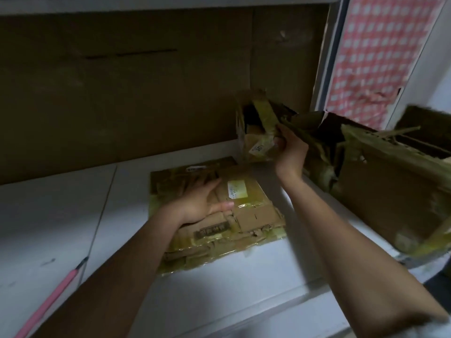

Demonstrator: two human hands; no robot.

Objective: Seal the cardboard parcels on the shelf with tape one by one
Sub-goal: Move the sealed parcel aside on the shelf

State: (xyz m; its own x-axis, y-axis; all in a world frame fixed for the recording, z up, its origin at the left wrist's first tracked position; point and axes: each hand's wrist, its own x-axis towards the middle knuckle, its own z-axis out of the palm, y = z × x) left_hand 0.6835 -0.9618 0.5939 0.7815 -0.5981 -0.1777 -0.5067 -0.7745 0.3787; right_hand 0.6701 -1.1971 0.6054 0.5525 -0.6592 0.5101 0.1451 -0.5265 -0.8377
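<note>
Left hand (200,203) flat on taped flat brown cardboard parcel (214,215), right hand (290,150) fingers pinching small torn open cardboard box (256,132); risks tearing its loose flap.

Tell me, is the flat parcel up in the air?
No, the flat parcel lies on the white shelf, and the left hand rests flat on top of it.

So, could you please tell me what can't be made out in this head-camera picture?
- Small open box: its contents lie in shadow, and the right hand gripping its flap covers the front.
- Flat taped parcel: the left hand resting on it hides part of the top, and the label print is too blurred to read.
- Large torn box: cut off by the right edge.
- Pink-handled tool: cut off at the bottom edge.
</note>
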